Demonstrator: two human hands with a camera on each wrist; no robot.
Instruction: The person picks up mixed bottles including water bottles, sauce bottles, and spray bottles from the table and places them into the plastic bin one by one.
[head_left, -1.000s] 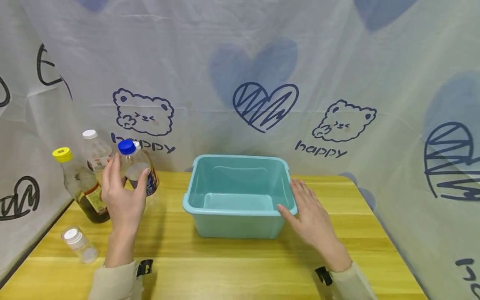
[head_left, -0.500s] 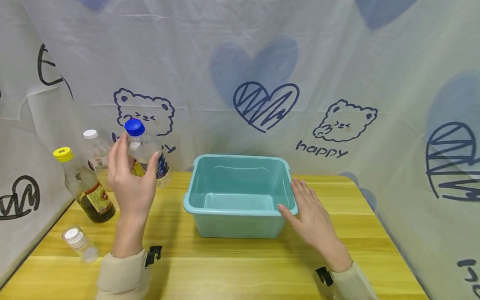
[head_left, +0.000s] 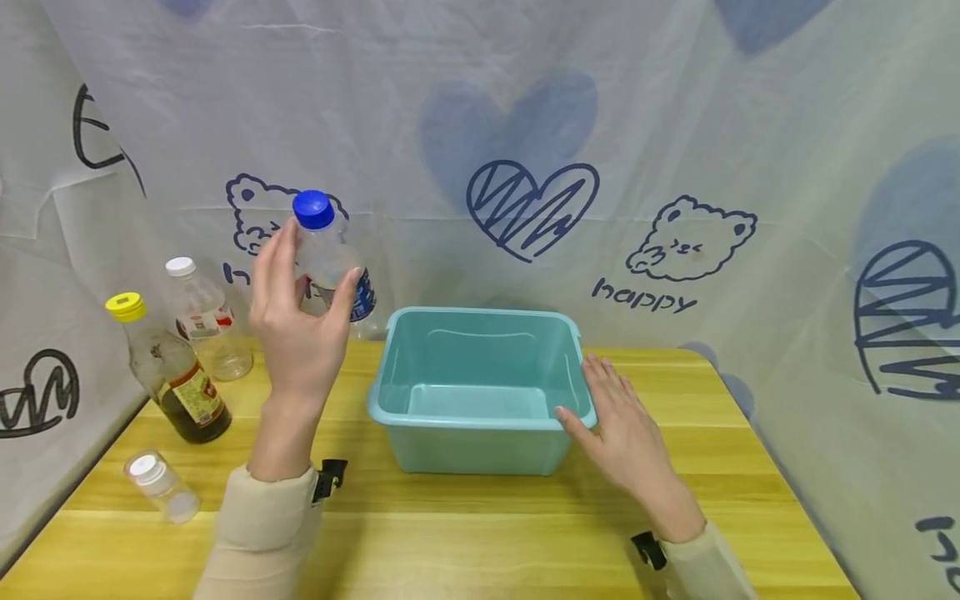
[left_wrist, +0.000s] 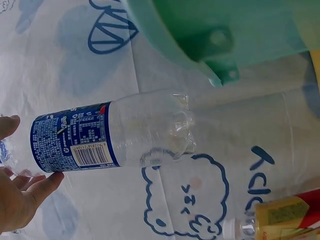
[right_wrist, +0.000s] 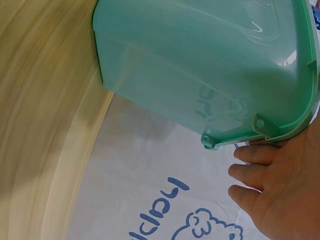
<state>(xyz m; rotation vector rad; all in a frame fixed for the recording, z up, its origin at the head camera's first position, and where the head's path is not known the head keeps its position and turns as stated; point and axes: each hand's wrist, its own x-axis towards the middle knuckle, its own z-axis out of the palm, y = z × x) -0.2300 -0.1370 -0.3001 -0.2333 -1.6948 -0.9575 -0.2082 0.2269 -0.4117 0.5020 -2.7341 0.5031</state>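
Observation:
My left hand (head_left: 303,333) grips a clear plastic bottle (head_left: 330,258) with a blue cap and blue label, thumb on one side and fingers on the other. The bottle is upright, raised to the left of a teal plastic bin (head_left: 480,450). In the left wrist view the bottle (left_wrist: 145,130) looks see-through below its label, its base free of the hand. My right hand (head_left: 626,437) rests on the bin's right rim with fingers straight. The right wrist view shows its fingers (right_wrist: 252,175) along the outside of the rim. Nothing lies inside the bin.
At the left stand a yellow-capped bottle (head_left: 191,392) of dark liquid, a white-capped clear bottle (head_left: 213,333) and a small white-lidded jar (head_left: 161,487). Another white-capped bottle (left_wrist: 285,217) with a yellow-red label shows in the left wrist view. A printed cloth (head_left: 480,108) backs the table.
My left hand has lifted the blue-capped bottle up and to the right, away from the other bottles towards the bin. My right hand has stayed on the rim.

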